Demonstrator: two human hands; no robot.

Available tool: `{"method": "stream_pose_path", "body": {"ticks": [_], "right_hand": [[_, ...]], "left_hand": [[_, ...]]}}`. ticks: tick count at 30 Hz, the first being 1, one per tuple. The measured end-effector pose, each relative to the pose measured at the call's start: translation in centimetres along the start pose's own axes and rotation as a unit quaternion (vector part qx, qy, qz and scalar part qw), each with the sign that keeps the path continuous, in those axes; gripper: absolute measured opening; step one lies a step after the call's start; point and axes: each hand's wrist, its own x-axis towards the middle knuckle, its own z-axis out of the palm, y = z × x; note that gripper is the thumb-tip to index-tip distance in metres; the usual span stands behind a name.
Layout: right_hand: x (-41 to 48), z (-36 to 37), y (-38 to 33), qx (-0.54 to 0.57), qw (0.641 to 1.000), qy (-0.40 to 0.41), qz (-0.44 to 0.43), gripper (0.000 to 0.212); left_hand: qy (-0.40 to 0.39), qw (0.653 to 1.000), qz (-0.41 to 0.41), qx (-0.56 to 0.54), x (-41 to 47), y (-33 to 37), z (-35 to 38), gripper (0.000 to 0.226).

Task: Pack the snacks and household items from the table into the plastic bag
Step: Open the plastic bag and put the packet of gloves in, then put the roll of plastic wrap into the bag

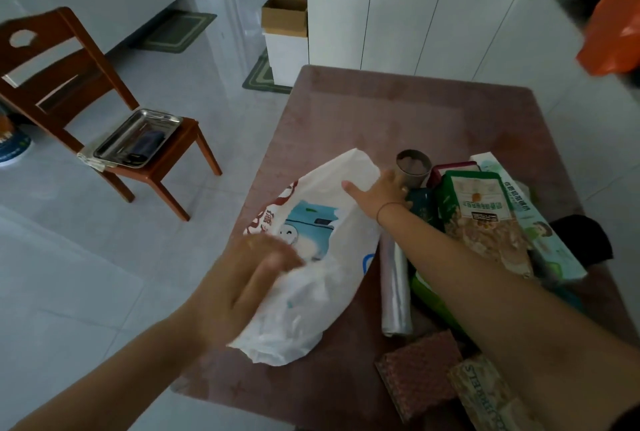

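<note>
A white plastic bag (322,257) with a blue and red print lies crumpled on the left part of the reddish table (398,112). My left hand (242,278) grips its near side, blurred. My right hand (377,193) rests flat on the bag's far edge, fingers spread. To the right lie a roll of clear film (394,288), a grey tin (414,167), a green snack pouch (481,219), a long white box (533,219), a pink patterned pack (419,371) and a cream pack (485,392).
A wooden chair (86,94) with a steel tray (138,138) stands left of the table on the tiled floor. White cabinets (415,15) and a cardboard box (284,15) stand behind. An orange bag (616,35) hangs at the upper right.
</note>
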Motion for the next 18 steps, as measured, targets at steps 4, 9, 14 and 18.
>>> {"method": "stream_pose_path", "body": {"ticks": [4, 9, 14, 18], "right_hand": [[-1.7, 1.9, -0.4, -0.041, 0.998, -0.044, -0.005, 0.125], [-1.7, 3.7, 0.4, -0.063, 0.998, -0.024, -0.016, 0.103], [-0.4, 1.7, 2.4, 0.128, 0.986, 0.007, -0.103, 0.057], [0.0, 0.5, 2.8, 0.338, 0.941, -0.035, -0.010, 0.037]], "left_hand": [[-0.006, 0.971, -0.142, 0.192, 8.6, -2.7, 0.4, 0.022], [-0.272, 0.860, -0.165, 0.400, 16.0, -6.8, 2.7, 0.062], [-0.305, 0.843, -0.157, 0.415, 17.6, -7.8, 2.8, 0.061], [-0.148, 0.902, -0.169, 0.368, 17.4, -8.4, 1.8, 0.032]]}}
